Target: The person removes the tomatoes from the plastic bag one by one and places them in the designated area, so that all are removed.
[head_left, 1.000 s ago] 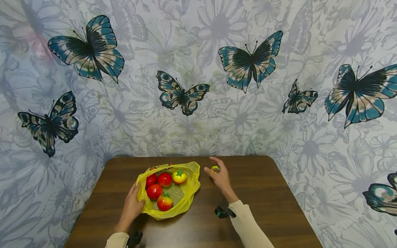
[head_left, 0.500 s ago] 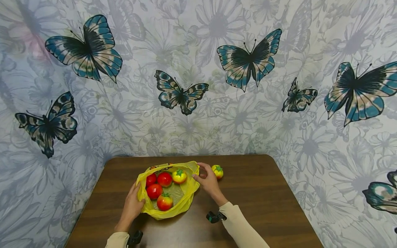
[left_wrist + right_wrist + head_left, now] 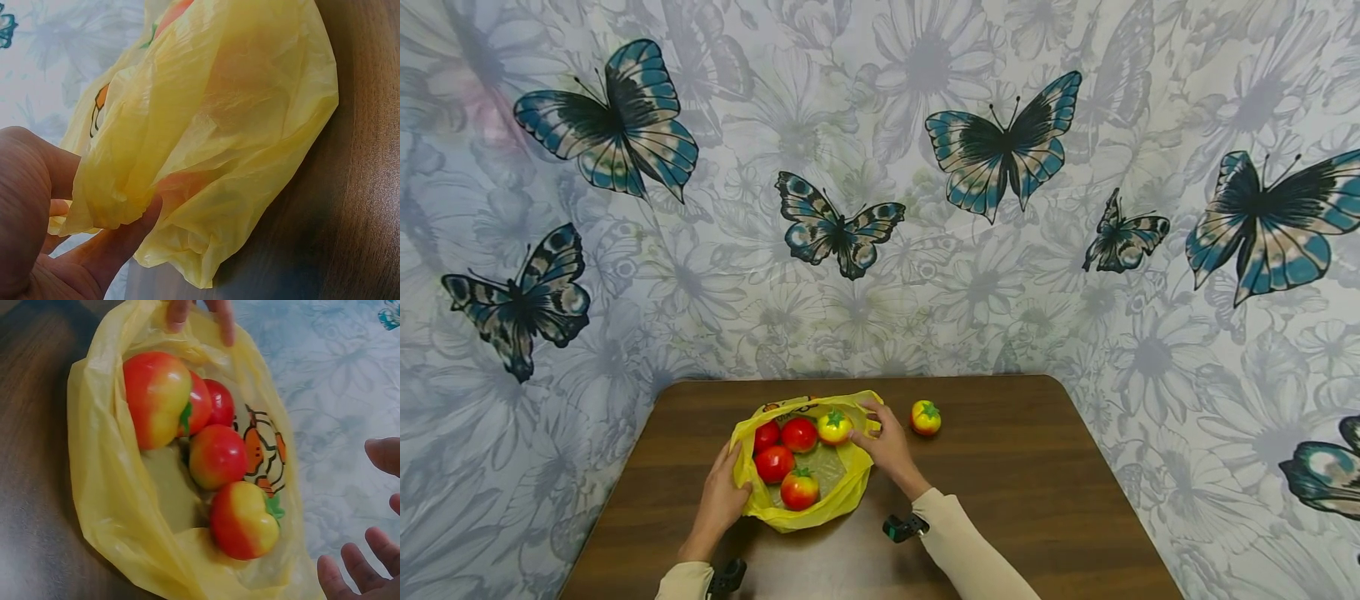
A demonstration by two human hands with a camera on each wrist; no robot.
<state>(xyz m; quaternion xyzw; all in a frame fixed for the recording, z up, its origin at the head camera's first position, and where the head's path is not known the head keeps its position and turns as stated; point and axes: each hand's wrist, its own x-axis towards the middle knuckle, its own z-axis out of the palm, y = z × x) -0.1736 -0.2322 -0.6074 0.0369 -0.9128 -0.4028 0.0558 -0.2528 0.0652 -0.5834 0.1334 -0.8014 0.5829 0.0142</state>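
A yellow plastic bag (image 3: pixel 790 522) lies on the table with its mouth spread wide. Inside are several shiny tomatoes, among them a yellow one with a green top (image 3: pixel 834 427) and a red-and-yellow one (image 3: pixel 799 490). My left hand (image 3: pixel 722 496) grips the bag's left edge; the left wrist view shows the yellow film (image 3: pixel 131 194) between thumb and fingers. At the bag's right rim is my right hand (image 3: pixel 889 446), close by the yellow tomato. Its fingers (image 3: pixel 359 565) and thumb are spread apart in the right wrist view, with nothing between them.
A lone yellow-and-red tomato (image 3: pixel 925 418) sits on the brown wooden table (image 3: pixel 1015 492), right of the bag. Behind the table's far edge rises a wall (image 3: pixel 985 317) with flower and butterfly prints. Dark bands with devices (image 3: pixel 904 527) are on both wrists.
My right hand has moved left, away from the lone tomato it partly hid, to the bag's right rim. The left hand and the bag have stayed nearly still.
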